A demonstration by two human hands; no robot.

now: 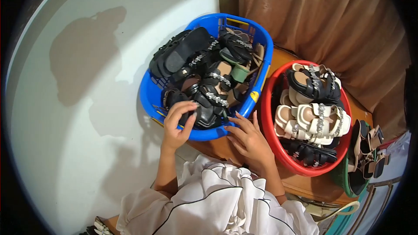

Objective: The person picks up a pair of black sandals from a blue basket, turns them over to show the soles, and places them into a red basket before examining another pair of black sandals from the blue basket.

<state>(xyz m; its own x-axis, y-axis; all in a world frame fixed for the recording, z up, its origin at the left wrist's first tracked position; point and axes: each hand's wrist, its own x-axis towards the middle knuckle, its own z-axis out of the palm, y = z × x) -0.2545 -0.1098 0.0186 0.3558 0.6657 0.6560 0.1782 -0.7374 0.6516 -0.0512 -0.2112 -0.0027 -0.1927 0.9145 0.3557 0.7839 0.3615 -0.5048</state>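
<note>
My left hand (177, 124) is at the front left of a blue plastic basket (146, 98). Its fingers bend over a black sandal (204, 115), with the thumb held apart from them; whether the fingertips press on the sandal is hard to see. On the basket's front right rim rests my right hand (249, 140), fingers spread and holding nothing. Heaped inside are several black sandals, some with jewelled straps (216, 99). One pair (178, 56) lies soles outward at the left, and a green block heel (240, 73) sticks up at the right.
Right of the blue basket stands a red tub (266, 124) of white sandals (320, 122) and black ones. Farther right, a green container (347, 178) holds more sandals (365, 148). A wooden table (300, 185) bears them. A brown curtain (313, 17) and a pale wall (143, 0) are behind.
</note>
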